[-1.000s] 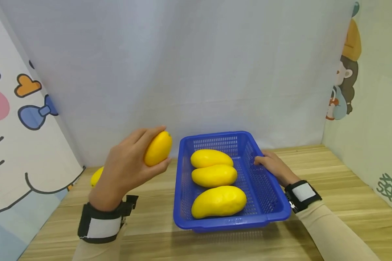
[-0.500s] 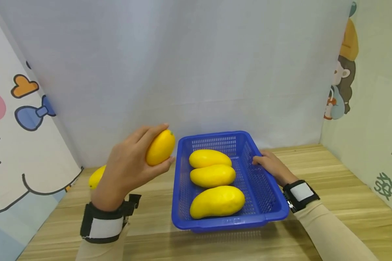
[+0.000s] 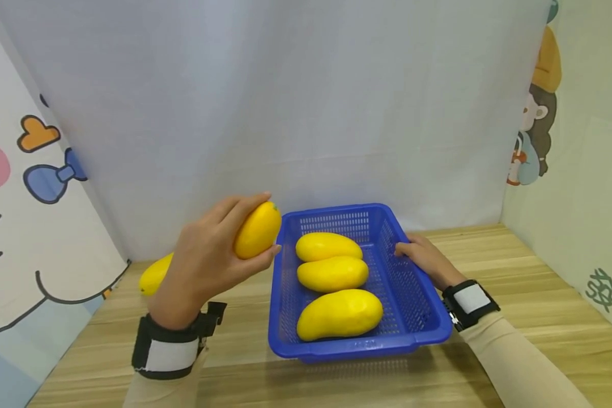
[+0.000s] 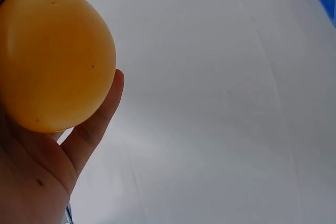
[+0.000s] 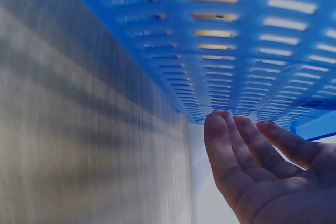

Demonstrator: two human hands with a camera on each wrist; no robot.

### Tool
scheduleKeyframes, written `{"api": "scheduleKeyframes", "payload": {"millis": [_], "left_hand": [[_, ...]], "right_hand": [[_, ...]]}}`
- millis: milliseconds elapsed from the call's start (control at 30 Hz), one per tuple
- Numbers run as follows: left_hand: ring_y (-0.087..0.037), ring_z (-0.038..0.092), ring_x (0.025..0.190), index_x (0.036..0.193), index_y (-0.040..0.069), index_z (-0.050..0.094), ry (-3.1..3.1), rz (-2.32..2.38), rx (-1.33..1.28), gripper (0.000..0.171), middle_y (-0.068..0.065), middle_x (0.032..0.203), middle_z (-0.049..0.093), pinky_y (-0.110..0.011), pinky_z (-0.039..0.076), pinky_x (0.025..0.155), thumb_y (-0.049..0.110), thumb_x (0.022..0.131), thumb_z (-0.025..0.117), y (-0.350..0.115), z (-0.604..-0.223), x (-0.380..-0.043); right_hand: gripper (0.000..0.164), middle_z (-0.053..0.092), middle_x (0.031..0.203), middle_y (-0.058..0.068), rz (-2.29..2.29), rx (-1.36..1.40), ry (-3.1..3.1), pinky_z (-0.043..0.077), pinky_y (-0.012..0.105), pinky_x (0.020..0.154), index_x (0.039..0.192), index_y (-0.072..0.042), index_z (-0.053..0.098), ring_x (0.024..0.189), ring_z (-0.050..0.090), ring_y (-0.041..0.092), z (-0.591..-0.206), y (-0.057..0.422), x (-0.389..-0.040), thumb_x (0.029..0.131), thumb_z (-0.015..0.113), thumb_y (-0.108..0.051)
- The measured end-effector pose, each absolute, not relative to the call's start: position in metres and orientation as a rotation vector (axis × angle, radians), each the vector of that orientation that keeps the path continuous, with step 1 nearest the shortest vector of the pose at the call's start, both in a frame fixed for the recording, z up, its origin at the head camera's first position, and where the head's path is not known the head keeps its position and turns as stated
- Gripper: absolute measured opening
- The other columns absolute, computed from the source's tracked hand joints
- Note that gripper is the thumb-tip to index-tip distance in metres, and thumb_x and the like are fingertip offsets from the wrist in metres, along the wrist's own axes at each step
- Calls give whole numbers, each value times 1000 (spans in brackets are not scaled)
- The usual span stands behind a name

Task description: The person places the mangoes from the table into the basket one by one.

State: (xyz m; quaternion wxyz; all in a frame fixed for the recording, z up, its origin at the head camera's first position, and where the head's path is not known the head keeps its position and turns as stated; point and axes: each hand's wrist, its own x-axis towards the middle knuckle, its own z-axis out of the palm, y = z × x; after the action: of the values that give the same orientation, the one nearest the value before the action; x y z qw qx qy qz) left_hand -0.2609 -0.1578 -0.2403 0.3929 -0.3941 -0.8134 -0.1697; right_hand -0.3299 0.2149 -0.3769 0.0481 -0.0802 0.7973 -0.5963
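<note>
My left hand (image 3: 204, 258) holds a yellow mango (image 3: 258, 231) raised beside the far left corner of a blue plastic basket (image 3: 357, 347). In the left wrist view, fingers and thumb curve round that mango (image 4: 55, 59). Three more mangoes lie crosswise inside the basket, one behind another: a near one (image 3: 340, 315), a middle one (image 3: 332, 273) and a far one (image 3: 328, 247). At the basket's right side, my right hand (image 3: 430, 262) grips the rim, thumb over the inside. From the right wrist view, its fingers (image 5: 226, 150) touch the slotted outer wall (image 5: 178, 40).
Behind my left wrist another mango (image 3: 154, 276) lies on the wooden table (image 3: 245, 334), partly hidden. A white cloth (image 3: 336, 113) hangs at the back. Printed panels stand at the left (image 3: 41, 238) and right (image 3: 586, 170).
My left hand has moved a little to the right with its mango, nearer the basket's left rim. More of the mango on the table shows. The right hand stays on the rim.
</note>
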Motion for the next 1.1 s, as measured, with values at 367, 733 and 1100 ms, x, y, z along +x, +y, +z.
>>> {"api": "scheduleKeyframes", "payload": {"millis": [367, 733, 1100], "left_hand": [[-15, 53, 74, 135, 24, 46, -2028, -487, -1089, 66, -3, 112, 57, -29, 48, 56, 43, 76, 68, -131, -233, -259], [-15, 53, 76, 135, 24, 45, -2040, -497, -1100, 67, -3, 113, 56, -29, 48, 57, 44, 76, 68, -126, -236, -263], [-13, 53, 79, 136, 23, 44, -2006, -527, -1159, 66, -3, 115, 56, -27, 48, 59, 44, 77, 65, -101, -235, -264]], "right_hand": [[33, 57, 98, 27, -1861, -265, 2396, 52, 38, 63, 112, 10, 49, 73, 59, 29, -377, 213, -330, 85, 45, -10], [36, 56, 100, 28, -1863, -279, 2382, 52, 39, 63, 116, 9, 47, 74, 59, 30, -376, 217, -329, 86, 44, -9], [39, 56, 104, 29, -1860, -245, 2386, 52, 42, 66, 121, 7, 47, 78, 60, 34, -377, 214, -330, 86, 45, -11]]}}
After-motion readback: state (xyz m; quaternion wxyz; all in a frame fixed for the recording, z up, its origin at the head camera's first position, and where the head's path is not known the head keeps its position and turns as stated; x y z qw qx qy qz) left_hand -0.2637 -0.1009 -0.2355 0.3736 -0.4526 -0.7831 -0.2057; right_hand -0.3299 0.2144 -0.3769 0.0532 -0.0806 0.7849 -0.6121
